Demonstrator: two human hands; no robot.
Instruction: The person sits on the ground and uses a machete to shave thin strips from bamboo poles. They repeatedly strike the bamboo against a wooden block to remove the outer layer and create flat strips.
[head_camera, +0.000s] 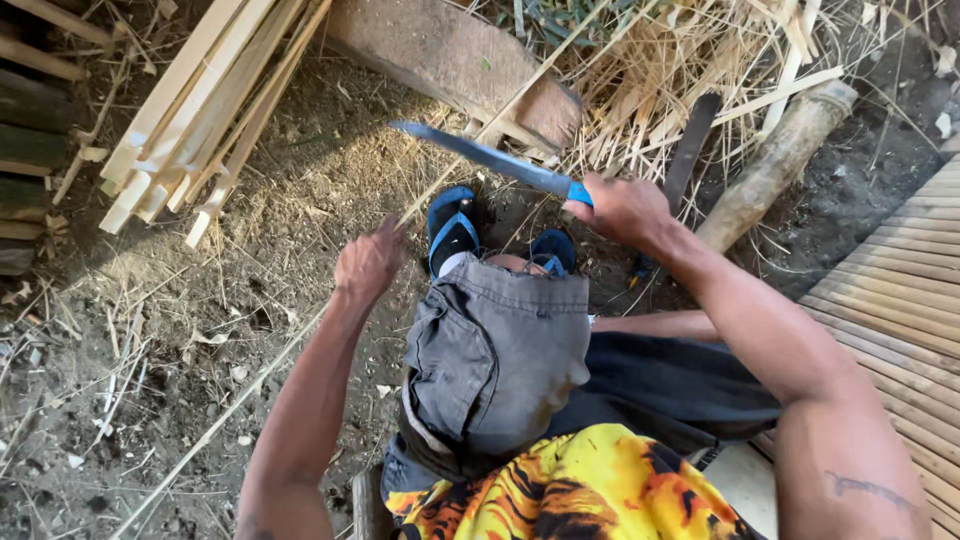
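R hand (622, 208) w/ knife (480, 155), open dirt (300, 180) ahead

We see both bare arms reaching forward and down from the shoulders, elbows bent. Our left hand (368, 262) is closed in a loose fist, knuckles up, thumb and forefinger pinched together. Our right hand (622, 208) sits farther forward, fingers wrapped tight, wrist turned slightly inward. The hands stay apart.
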